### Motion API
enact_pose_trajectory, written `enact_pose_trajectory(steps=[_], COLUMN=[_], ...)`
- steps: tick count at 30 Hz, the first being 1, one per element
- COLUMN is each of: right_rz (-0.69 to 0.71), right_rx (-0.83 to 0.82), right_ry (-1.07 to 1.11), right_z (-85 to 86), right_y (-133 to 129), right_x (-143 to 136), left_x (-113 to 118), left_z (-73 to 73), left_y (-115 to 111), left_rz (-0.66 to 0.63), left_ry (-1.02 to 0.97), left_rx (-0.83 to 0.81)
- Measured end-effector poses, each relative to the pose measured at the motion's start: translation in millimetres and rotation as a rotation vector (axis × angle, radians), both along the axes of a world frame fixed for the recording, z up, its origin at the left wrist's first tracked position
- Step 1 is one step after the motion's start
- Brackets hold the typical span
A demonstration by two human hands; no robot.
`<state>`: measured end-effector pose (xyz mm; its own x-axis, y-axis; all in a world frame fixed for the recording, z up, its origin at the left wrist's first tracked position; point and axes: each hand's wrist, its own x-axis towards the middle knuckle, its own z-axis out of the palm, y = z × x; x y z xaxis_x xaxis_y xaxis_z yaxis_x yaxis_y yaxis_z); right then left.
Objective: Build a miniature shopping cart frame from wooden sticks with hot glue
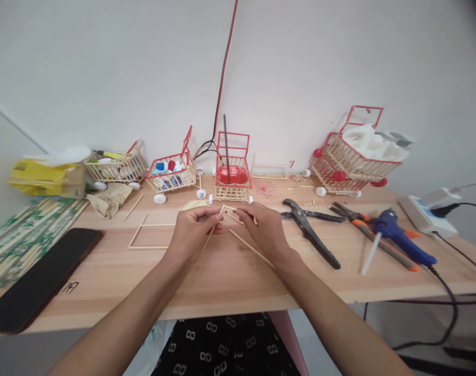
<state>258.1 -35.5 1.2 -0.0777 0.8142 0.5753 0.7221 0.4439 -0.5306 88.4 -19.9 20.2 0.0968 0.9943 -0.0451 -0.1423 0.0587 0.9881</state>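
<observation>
Near the middle of the table, my left hand (193, 230) and my right hand (263, 227) come close together, fingers pinched. Between them is a small wooden stick frame (229, 209) with a corner pointing away from me. One thin stick (207, 243) slants down from my left fingertips toward the table. Below my right hand a separate wooden stick (249, 246) lies on the wood, its near end by the wrist. To the left, a partly hidden rectangular stick frame (138, 245) lies flat. Loose short sticks (194, 204) sit just behind my left hand.
Small stick-built carts (171, 175), (233, 190), (351, 162) stand along the wall. Pliers (312, 232), orange-handled pliers (379, 240), a blue glue gun (404, 240) and a power strip (429, 214) lie right. A phone (45, 277) and wrapped chopsticks (30, 235) lie left.
</observation>
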Motion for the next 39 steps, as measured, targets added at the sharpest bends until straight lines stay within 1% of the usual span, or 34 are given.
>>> enact_pose_trajectory(steps=[22,30,39], right_rz=[0.0,-0.003,0.008], right_rx=[-0.013,-0.025,-0.016], right_ry=[-0.003,-0.001,0.006], right_z=[0.7,1.5,1.6], right_y=[-0.4,-1.1,-1.2], right_x=[0.6,0.5,0.2], left_x=[-1.3,-0.1,-0.1], left_z=[-1.2,0.5,-2.0], left_y=[0.4,-0.5,0.4], left_rz=[0.001,0.003,0.005], left_ry=[0.022,0.007,0.011], left_rx=[0.004,-0.004,0.0])
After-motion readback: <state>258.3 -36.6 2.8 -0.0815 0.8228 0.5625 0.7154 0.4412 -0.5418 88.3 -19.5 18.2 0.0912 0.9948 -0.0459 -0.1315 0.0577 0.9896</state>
